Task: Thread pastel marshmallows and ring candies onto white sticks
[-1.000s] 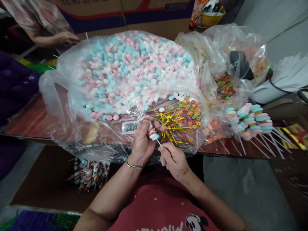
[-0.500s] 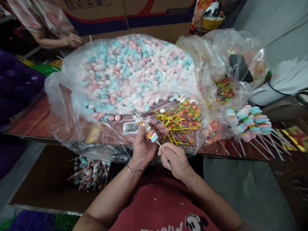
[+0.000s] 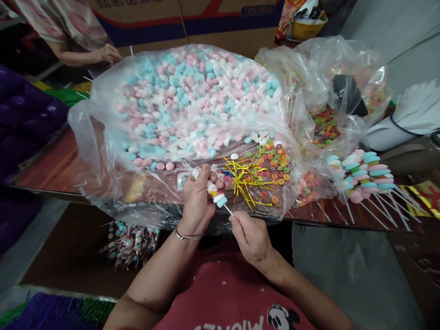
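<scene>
Can see at far left a shiny dark purple bundle (image 3: 27, 123), then, lower than the wooden reddish-brown tabletop (image 3: 51, 160), an open brown cardboard box (image 3: 65, 247) with a pile of multicoloured candy sticks (image 3: 132, 245) inside. Higher up, just behind the big clear plastic bag (image 3: 82, 121) of pink, blue and white round candies (image 3: 192, 87), can see another person's hand (image 3: 109, 54). In front of this bag, with left hand (image 3: 196, 204), grasps a slanted multicoloured candy skewer (image 3: 219, 200), partly hidden by the fingers. With right hand (image 3: 252, 238), pinches the lower end of its thin white stick (image 3: 228, 210). Next, on the plastic, can see loose gold twist ties (image 3: 244, 176) beside small coloured ring candies (image 3: 274, 160); at right, a pile of pastel candy skewers (image 3: 369, 174).
</scene>
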`<state>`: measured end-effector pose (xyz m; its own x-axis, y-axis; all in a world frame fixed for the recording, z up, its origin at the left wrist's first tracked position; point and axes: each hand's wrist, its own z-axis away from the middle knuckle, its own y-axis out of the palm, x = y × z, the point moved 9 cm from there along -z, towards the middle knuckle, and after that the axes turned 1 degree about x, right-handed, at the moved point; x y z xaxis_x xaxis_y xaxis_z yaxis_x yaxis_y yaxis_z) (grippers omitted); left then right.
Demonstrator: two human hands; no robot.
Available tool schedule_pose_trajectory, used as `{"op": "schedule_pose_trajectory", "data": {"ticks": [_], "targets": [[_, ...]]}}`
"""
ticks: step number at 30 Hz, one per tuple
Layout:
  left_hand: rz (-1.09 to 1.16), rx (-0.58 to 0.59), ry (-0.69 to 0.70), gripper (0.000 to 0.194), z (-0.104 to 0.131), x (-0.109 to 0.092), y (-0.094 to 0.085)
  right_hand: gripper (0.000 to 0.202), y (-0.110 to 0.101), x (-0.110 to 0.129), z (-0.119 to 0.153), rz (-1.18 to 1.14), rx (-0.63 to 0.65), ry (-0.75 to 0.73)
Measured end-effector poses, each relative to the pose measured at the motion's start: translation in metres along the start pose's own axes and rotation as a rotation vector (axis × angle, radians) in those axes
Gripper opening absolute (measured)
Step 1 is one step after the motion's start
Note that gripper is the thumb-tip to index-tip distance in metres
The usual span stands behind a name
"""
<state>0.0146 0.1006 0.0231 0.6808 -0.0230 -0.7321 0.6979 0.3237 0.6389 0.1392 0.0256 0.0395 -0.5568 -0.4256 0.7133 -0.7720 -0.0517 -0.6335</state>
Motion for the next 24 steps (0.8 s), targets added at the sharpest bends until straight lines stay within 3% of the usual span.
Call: {"op": "schedule_pose_trajectory", "data": {"ticks": [4, 12, 24], "targets": [[0.037, -0.065, 0.012, 0.034, -0.003, -0.004, -0.008, 0.027, 0.001, 0.009, 0.001, 0.158, -0.001, -0.077], [0.037, -0.072, 0.004, 0.035, -0.004, -0.002, -0.012, 0.021, -0.008, 0.031, 0.003, 0.401, -0.184, -0.257], [0.054, -0.092, -0.026, 0.034, -0.003, 0.002, -0.012, 0.024, -0.003, 0.022, 0.002, 0.405, -0.139, -0.186]]}}
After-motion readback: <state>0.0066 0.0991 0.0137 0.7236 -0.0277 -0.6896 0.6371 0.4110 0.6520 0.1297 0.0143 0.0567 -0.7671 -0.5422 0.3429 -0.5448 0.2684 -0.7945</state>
